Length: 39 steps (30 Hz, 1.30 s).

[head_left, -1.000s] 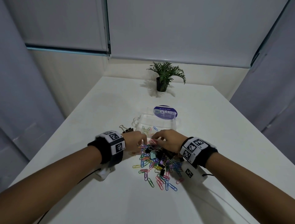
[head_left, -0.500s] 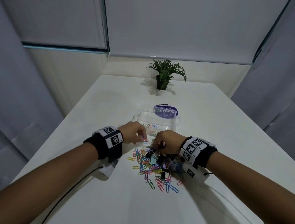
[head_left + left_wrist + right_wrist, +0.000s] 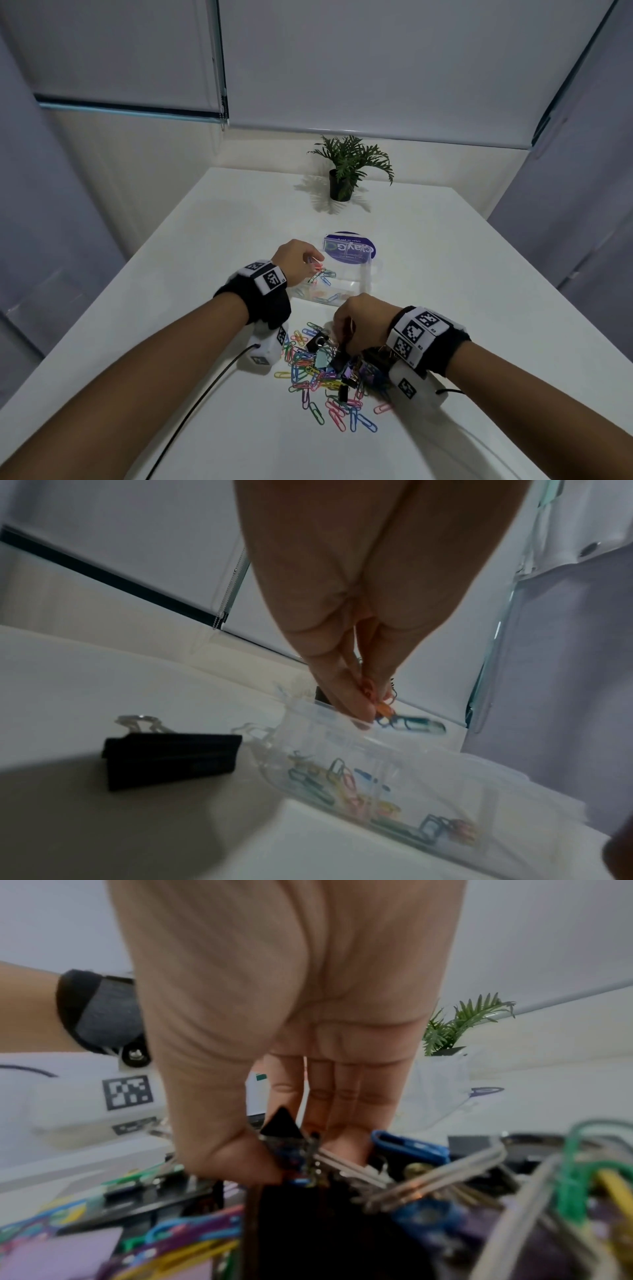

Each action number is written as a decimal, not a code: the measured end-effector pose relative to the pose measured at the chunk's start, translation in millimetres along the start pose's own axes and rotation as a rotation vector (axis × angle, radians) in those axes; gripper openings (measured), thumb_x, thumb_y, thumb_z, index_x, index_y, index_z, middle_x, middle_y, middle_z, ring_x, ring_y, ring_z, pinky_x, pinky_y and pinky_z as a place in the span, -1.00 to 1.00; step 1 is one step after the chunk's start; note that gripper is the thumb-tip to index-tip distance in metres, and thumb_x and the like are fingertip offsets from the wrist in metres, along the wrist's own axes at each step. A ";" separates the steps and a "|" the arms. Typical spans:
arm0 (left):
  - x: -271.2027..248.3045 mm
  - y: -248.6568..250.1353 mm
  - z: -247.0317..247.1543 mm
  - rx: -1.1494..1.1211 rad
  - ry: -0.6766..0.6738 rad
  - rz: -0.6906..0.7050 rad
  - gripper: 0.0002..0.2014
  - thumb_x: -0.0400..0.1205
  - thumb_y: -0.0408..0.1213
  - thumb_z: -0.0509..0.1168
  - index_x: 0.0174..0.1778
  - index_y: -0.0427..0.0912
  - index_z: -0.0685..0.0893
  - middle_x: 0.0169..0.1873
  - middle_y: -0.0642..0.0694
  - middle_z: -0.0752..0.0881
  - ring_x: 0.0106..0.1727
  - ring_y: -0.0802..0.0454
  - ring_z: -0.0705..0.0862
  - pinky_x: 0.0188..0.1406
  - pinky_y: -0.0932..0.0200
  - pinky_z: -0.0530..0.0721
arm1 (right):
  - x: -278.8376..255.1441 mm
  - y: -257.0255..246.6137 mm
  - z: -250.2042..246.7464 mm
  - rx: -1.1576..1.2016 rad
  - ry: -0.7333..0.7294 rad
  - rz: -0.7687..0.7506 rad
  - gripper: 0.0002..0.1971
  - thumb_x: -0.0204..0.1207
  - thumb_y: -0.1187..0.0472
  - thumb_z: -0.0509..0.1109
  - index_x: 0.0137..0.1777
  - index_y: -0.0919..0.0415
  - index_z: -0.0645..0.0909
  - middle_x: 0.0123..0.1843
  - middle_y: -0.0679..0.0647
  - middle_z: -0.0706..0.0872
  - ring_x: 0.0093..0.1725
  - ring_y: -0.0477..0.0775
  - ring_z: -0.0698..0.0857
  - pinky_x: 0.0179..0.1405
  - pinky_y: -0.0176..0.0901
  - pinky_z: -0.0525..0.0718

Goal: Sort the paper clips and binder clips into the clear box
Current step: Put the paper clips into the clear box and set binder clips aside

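My left hand (image 3: pixel 314 263) hovers over the left end of the clear box (image 3: pixel 363 281), its fingertips pinching a few coloured paper clips (image 3: pixel 378 710) just above the rim. More paper clips (image 3: pixel 346 780) lie inside the box. My right hand (image 3: pixel 344 334) is down at the far edge of the mixed pile (image 3: pixel 318 377) of paper clips and binder clips. Its thumb and fingers pinch a small black binder clip (image 3: pixel 282 1123). Wire handles of other binder clips (image 3: pixel 428 1175) crowd around it.
A large black binder clip (image 3: pixel 171 758) lies on the white table (image 3: pixel 479 308) just left of the box. The box lid with a purple label (image 3: pixel 349 250) stands behind the box. A small potted plant (image 3: pixel 346 171) is at the far edge.
My left hand has lifted from the pile and moved forward over the box, carrying paper clips. My right hand has stayed at the pile and closed on a binder clip.
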<state>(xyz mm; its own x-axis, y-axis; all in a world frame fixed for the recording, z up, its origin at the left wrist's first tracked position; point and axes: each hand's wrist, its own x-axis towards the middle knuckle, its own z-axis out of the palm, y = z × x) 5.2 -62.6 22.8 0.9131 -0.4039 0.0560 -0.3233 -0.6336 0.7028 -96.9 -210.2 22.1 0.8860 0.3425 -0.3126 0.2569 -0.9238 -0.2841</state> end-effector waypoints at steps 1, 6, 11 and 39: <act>1.2 -0.1 1.6 -0.081 0.001 -0.030 -0.74 0.61 -0.57 0.21 0.16 -0.40 0.69 0.10 -0.39 0.74 0.03 -0.14 0.71 -0.04 0.26 0.64 | 0.2 1.0 -0.1 0.007 0.017 0.003 -0.79 0.24 0.31 0.55 -0.10 0.26 0.73 -0.05 0.19 0.81 -0.22 -0.03 0.60 -0.31 -0.29 0.54; 7.0 -4.3 4.5 -0.153 -0.051 -0.078 -0.70 0.68 -0.49 0.05 0.20 -0.42 0.64 0.12 -0.41 0.74 -0.05 -0.19 0.71 -0.07 0.19 0.67 | 1.9 10.7 -2.2 0.035 0.082 -0.009 -0.85 0.26 0.27 0.55 -0.17 0.25 0.73 -0.10 0.16 0.81 -0.23 -0.04 0.61 -0.19 -0.26 0.55; -8.3 -3.6 -0.8 0.219 -0.202 0.135 -0.76 0.59 -0.26 0.31 0.14 -0.20 0.72 0.07 -0.14 0.79 0.11 -0.06 0.71 0.10 0.25 0.53 | 6.5 21.5 -8.7 0.183 0.181 0.028 -0.91 0.27 0.33 0.53 -0.23 0.18 0.75 -0.30 0.00 0.74 -0.34 -0.14 0.62 -0.31 -0.49 0.52; -87.0 14.1 12.4 0.514 -0.593 0.273 -0.68 0.57 -0.21 0.36 0.22 -0.17 0.58 0.19 -0.16 0.48 0.08 -0.05 0.54 0.03 0.20 0.47 | -36.4 -0.9 11.9 0.007 0.214 -0.078 -0.79 0.30 0.10 0.49 -0.07 0.11 0.73 -0.09 0.09 0.76 -0.19 0.02 0.62 -0.17 -0.21 0.56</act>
<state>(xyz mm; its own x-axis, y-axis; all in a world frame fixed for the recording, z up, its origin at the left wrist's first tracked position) -81.9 -44.6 19.0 0.5501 -0.7767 -0.3068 -0.7190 -0.6274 0.2990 -134.0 -219.8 23.0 0.9253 0.3683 -0.0905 0.3260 -0.8943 -0.3065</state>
